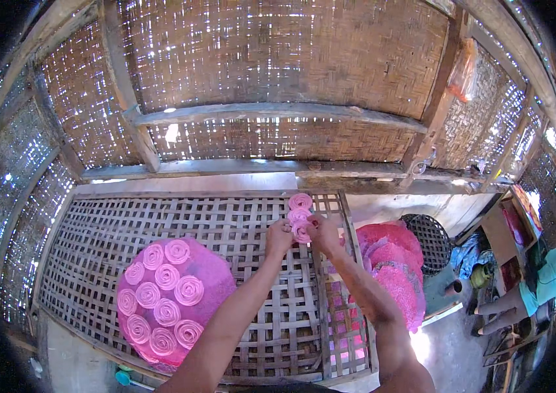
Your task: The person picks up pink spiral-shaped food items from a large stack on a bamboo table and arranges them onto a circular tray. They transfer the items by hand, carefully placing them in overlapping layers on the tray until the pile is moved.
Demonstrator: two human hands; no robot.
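Near the far right end of a woven bamboo drying rack (209,216), my left hand (279,238) and my right hand (325,237) grip a pink spiral coil of thin strands (301,232) from either side. Two more pink coils, a middle one (299,215) and a far one (300,201), lie in a row just beyond it. To the left, a rounded pink mound (211,267) rests on the slats, with several similar coils (189,290) laid on its top. Whether the held coil touches the rack is hidden by my fingers.
Right of the rack stand bulging pink and red sacks (396,265) and a round black lattice basket (428,243). A person in a turquoise shirt (553,277) is at the far right, beside a wooden shelf (509,226). Woven bamboo walls (278,64) rise behind.
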